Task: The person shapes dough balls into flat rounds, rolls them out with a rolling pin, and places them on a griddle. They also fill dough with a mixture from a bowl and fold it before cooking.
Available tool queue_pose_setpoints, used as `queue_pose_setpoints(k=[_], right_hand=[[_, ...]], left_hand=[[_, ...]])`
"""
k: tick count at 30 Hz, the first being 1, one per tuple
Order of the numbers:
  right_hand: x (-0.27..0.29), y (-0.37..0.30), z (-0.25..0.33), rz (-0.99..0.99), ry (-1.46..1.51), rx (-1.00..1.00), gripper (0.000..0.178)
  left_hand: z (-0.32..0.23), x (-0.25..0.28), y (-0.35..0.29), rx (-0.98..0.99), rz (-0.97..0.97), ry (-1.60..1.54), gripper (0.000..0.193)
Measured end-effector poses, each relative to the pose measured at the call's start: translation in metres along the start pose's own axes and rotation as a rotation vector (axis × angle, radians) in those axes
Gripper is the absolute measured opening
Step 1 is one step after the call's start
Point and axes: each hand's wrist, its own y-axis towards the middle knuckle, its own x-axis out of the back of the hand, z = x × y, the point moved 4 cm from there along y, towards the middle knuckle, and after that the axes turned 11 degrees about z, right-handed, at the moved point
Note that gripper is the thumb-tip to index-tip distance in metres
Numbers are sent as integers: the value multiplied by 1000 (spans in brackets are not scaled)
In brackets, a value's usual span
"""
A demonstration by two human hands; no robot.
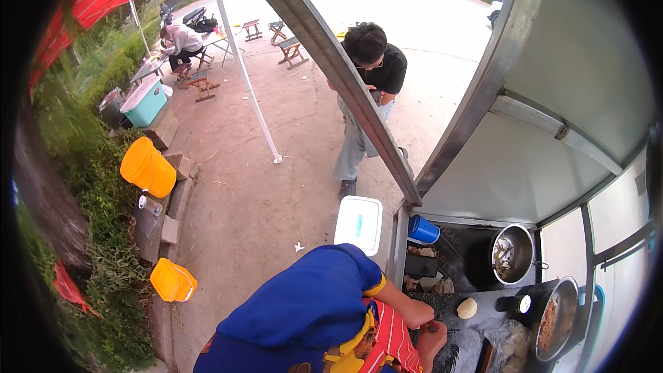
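Blue sleeves with yellow trim and a red-striped apron show at the bottom. My left hand [420,316] and my right hand [433,339] meet low over the dark countertop [442,302], which has pale floury smears. The fingers of both are curled together; whatever is between them is hidden. Just right of them lies a round, pale dough ball [467,308]. Further right are a clear plastic bag [512,345] with pale lumps inside, a dark jar with a white top [514,304], and a metal bowl [572,306] holding a brown crumbly mix.
Behind the counter sit a deep metal pot [523,243] and a blue cup [423,230]. A metal frame post [345,76] slants across. Beyond it, a person in black [376,69] stands near a white lidded bin [359,226]. Yellow buckets [148,168] stand left; another person sits at a table.
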Motion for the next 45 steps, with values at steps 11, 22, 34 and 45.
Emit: queue_pose_setpoints(k=[11,22,34,45], right_hand=[[5,37,-2,-33,34,-96,13],[-10,51,3,25,56,-157,22],[-8,46,-8,-59,8,-273,21],[-8,27,-4,-42,164,-497,20]], left_hand=[[-7,40,12,-71,-473,292,71],[8,39,12,-71,-413,313,106],[8,29,8,-126,-431,359,81],[-1,25,4,-91,-104,296,67]])
